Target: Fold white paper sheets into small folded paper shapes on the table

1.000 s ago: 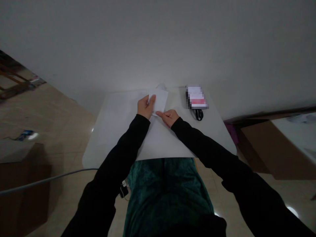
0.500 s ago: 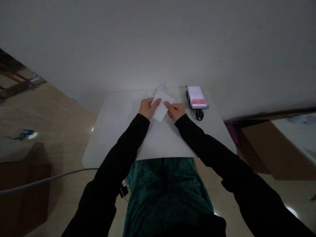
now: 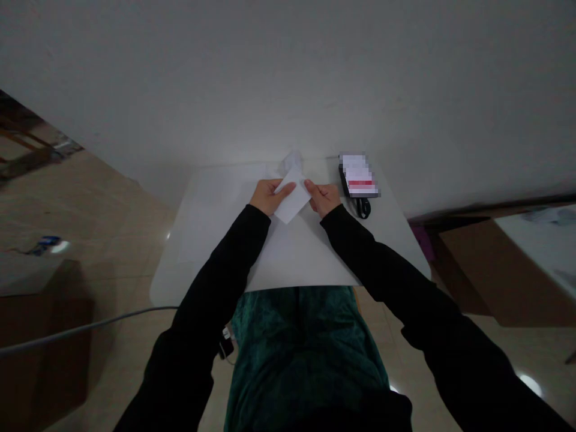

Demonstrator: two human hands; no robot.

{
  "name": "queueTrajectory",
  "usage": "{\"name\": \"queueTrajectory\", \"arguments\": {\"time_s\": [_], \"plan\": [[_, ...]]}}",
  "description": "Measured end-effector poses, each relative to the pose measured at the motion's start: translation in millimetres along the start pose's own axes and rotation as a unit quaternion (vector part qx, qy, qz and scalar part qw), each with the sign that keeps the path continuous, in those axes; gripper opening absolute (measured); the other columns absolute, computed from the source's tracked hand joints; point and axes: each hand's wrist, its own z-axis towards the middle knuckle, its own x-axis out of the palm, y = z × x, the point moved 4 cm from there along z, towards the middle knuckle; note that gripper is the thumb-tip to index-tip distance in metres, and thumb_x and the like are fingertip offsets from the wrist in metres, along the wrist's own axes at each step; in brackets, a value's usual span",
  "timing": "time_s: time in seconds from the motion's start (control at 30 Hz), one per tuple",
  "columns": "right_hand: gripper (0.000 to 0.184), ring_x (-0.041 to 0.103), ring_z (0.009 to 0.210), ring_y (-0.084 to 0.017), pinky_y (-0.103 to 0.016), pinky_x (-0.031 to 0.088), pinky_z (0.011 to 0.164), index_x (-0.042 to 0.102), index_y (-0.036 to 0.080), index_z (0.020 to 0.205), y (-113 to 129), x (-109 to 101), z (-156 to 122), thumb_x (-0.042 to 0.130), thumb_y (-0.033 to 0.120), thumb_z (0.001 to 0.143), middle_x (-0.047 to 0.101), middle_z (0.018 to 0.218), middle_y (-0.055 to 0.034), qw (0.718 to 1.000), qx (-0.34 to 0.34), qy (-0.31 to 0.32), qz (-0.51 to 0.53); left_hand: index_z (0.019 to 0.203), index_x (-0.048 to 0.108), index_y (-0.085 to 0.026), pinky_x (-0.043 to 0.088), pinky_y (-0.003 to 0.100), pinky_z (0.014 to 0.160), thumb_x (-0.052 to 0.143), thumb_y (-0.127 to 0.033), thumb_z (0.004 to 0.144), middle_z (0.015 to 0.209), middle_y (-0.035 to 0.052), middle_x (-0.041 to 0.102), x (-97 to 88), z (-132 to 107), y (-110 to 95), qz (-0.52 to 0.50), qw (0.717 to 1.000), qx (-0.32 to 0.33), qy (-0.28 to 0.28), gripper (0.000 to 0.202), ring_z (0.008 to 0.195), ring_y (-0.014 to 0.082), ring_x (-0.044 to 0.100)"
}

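Above the white table, both hands hold a small folded piece of white paper (image 3: pixel 288 204), tilted so that one corner points down toward me. My left hand (image 3: pixel 269 196) grips its left side, thumb lying across the top face. At the upper right corner, my right hand (image 3: pixel 324 197) pinches the paper between thumb and fingers. The fingers beneath the paper are hidden. Just behind it, a crumpled whitish, see-through piece (image 3: pixel 292 159) lies near the wall; its kind is unclear.
A blurred-out box-like item (image 3: pixel 359 177) with a coiled black cable (image 3: pixel 363 208) lies at the table's back right. White sheets (image 3: pixel 211 210) cover the left of the table (image 3: pixel 310 270). A wall (image 3: pixel 288 78) rises behind. Cardboard boxes (image 3: pixel 508 270) stand at the right.
My right hand has shifted slightly right and up along the paper's edge. The paper now looks narrower and has turned a little. My left hand has moved slightly left, keeping its grip.
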Motion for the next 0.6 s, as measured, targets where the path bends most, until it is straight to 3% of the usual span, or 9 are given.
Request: {"name": "queueTrajectory", "arguments": {"time_s": [0.2,0.3,0.43,0.6], "plan": [[0.072,0.031,0.037,-0.008,-0.026,0.025,0.041,0.034,0.024,0.040,2,1,-4,0.037,0.084,0.078,0.031,0.035,0.0043,0.999,0.037,0.035,-0.014,0.076,0.073,-0.011,0.036,0.021,0.044,0.075,-0.042,0.073,0.060,0.0015,0.063,-1.7,-2,-3,0.008,1.000,0.008,0.002,0.031,0.048,0.0095,0.052],[0.070,0.033,0.037,-0.008,-0.025,0.028,0.042,0.034,0.024,0.040,3,-3,-6,0.038,0.080,0.082,0.033,0.035,0.0037,0.999,0.029,-0.029,-0.001,0.071,0.070,-0.014,0.034,0.020,0.041,0.076,-0.047,0.072,0.055,-0.0013,0.058,-3.2,-1,-5,0.018,1.000,0.021,-0.015,0.033,0.045,0.0081,0.049],[0.065,0.038,0.038,-0.008,-0.024,0.033,0.042,0.036,0.024,0.046,6,-13,-10,0.035,0.074,0.087,0.037,0.038,0.0038,0.987,0.021,-0.158,0.001,0.068,0.063,-0.017,0.034,0.020,0.039,0.079,-0.049,0.069,0.051,-0.0031,0.054,-6.4,5,2,-0.028,0.996,0.012,-0.082,0.036,0.041,0.0068,0.048],[0.062,0.045,0.038,-0.008,-0.023,0.036,0.040,0.046,0.023,0.056,7,-7,-11,0.036,0.076,0.085,0.043,0.041,0.0043,0.988,0.048,-0.144,0.040,0.081,0.062,-0.018,0.042,0.019,0.046,0.084,-0.047,0.061,0.066,-0.0016,0.061,-1.3,6,15,-0.129,0.983,-0.056,-0.115,0.042,0.059,0.0112,0.064]]}}
